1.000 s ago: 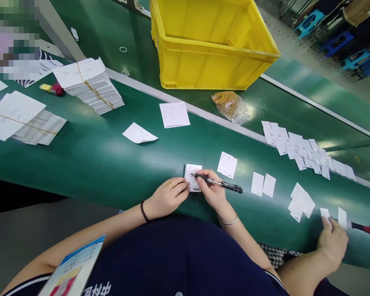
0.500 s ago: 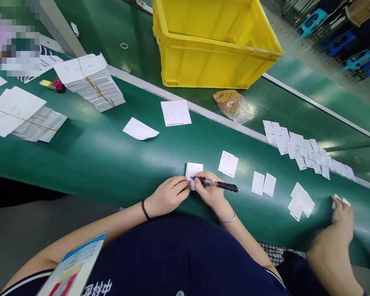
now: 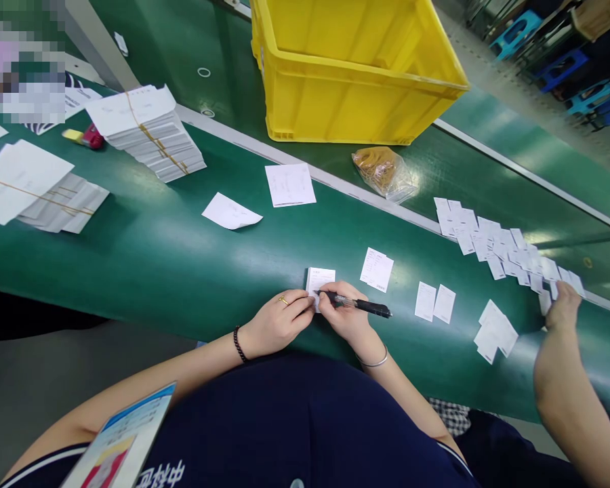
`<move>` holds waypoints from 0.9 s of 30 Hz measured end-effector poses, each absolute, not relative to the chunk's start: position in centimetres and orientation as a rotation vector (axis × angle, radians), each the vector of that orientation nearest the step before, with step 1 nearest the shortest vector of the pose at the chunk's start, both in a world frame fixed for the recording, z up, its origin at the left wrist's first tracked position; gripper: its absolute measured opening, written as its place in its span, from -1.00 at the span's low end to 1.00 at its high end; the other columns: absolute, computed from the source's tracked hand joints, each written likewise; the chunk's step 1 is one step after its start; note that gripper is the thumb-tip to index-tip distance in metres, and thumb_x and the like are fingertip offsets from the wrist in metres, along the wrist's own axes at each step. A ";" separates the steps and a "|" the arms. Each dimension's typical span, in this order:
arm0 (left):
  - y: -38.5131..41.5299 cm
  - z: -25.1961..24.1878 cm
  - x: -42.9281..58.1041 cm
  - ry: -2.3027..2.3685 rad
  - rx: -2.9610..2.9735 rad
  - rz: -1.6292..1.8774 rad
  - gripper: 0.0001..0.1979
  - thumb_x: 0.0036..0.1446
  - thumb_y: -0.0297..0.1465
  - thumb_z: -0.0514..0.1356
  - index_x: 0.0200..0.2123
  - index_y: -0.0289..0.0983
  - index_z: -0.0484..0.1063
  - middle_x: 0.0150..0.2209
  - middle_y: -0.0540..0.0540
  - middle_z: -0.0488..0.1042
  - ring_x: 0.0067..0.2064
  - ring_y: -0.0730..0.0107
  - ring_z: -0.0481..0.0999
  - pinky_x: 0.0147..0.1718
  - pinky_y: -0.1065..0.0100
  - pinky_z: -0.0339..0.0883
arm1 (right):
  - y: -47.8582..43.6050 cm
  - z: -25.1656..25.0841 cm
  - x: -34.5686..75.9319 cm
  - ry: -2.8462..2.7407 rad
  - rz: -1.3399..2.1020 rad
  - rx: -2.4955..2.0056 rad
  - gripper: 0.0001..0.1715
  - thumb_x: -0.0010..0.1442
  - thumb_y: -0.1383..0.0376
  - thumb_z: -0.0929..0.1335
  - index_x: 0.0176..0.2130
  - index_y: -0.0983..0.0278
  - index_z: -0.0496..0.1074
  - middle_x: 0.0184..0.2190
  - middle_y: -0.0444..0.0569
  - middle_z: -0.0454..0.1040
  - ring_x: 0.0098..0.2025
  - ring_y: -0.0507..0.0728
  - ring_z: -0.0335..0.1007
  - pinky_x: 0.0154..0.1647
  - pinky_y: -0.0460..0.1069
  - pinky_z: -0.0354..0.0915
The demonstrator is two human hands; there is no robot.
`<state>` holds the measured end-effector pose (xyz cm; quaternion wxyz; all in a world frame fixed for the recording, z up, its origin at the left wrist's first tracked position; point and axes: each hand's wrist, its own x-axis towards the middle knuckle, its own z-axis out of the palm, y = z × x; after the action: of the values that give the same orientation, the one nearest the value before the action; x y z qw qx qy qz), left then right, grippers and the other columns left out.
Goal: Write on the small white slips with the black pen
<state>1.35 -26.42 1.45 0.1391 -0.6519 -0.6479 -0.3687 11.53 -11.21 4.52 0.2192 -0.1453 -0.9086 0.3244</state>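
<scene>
A small stack of white printed slips [image 3: 321,275] lies on the green table in front of me. My left hand [image 3: 280,321], with a ring and a dark beaded bracelet, has its fingers closed together at the stack's left edge, steadying it. In my right hand [image 3: 346,318] is a black pen [image 3: 369,307], its tip on the top slip. Just right of the stack lies a pair of overlapping slips [image 3: 377,270]. Two single slips [image 3: 425,301] sit side by side farther right, then a loose pile of slips [image 3: 495,332].
Behind stands a yellow crate [image 3: 360,102], with a bag of rubber bands [image 3: 383,174] before it. Banded paper bundles [image 3: 150,132] are at left, near a red-and-yellow object [image 3: 85,137]. Another person's hand [image 3: 563,305] reaches to spread slips [image 3: 482,237] at right.
The other person's hand has moved away from the table's near side, up to the row of spread slips. My hands stay at the stack; the pen has tilted slightly.
</scene>
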 end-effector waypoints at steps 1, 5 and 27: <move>-26.4 1.5 1.3 -1.868 -1.880 -1.060 -0.85 0.26 -0.58 0.10 -0.19 -0.35 0.45 -0.20 -0.18 0.53 -0.06 0.28 0.50 -0.07 0.24 0.55 | -11.2 4.5 11.5 -2.511 0.891 -0.397 -0.86 0.16 0.32 0.31 -0.40 0.20 0.46 -0.48 -0.10 0.55 -0.46 0.07 0.48 -0.37 -0.02 0.44; -26.4 1.5 1.3 -1.863 -1.878 -1.050 -0.87 0.25 -0.59 0.11 -0.21 -0.37 0.46 -0.20 -0.19 0.53 -0.07 0.27 0.50 -0.07 0.24 0.55 | -11.1 4.4 11.6 -2.504 0.882 -0.389 -0.87 0.15 0.33 0.31 -0.40 0.21 0.46 -0.49 -0.10 0.54 -0.47 0.07 0.47 -0.38 -0.02 0.44; -26.3 1.6 1.4 -1.859 -1.873 -1.043 -0.88 0.22 -0.62 0.13 -0.25 -0.38 0.45 -0.21 -0.18 0.54 -0.09 0.26 0.51 -0.12 0.25 0.56 | -8.8 4.0 11.5 -2.529 0.831 -0.488 -0.74 0.35 0.28 0.26 -0.04 0.12 0.49 -0.21 -0.01 0.55 -0.12 0.15 0.44 -0.13 0.09 0.45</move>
<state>1.39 -26.32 1.56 0.1517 -0.6525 -0.6475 -0.3633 11.54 -8.85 3.99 0.2157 -0.1762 -0.9124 0.2999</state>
